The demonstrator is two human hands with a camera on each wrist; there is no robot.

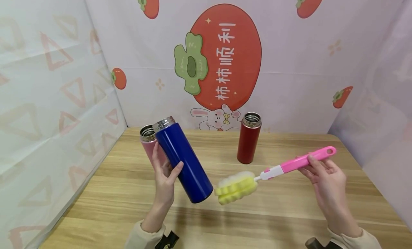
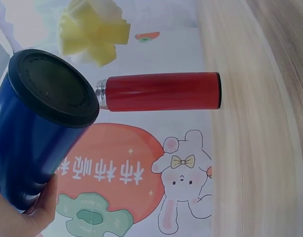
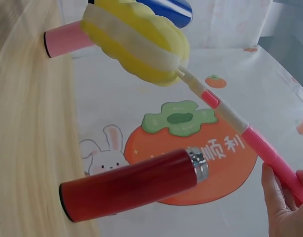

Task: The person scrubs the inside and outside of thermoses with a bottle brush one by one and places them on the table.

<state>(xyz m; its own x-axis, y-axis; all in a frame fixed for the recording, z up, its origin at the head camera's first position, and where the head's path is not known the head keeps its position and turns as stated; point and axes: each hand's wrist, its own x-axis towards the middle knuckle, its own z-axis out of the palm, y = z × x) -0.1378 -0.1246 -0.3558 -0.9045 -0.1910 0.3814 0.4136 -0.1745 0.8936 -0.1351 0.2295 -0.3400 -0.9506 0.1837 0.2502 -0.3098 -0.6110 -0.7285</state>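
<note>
My left hand (image 1: pixel 165 179) grips a blue thermos bottle (image 1: pixel 183 159), lidless and tilted, its steel mouth up and to the left. In the left wrist view the dark base of the blue bottle (image 2: pixel 55 89) faces the camera. My right hand (image 1: pixel 328 184) holds the pink handle of a bottle brush (image 1: pixel 296 164) between thumb and fingers. The brush's yellow and white sponge head (image 1: pixel 236 187) points left, close to the bottom end of the blue bottle. In the right wrist view the sponge head (image 3: pixel 141 42) overlaps part of the blue bottle (image 3: pixel 171 11).
A red thermos bottle (image 1: pixel 249 138) stands upright and lidless toward the back of the wooden table (image 1: pixel 276 220). Behind the blue bottle stands a pink bottle (image 1: pixel 148 145), partly hidden. A printed cloth backdrop (image 1: pixel 289 63) rises behind the table and along its sides.
</note>
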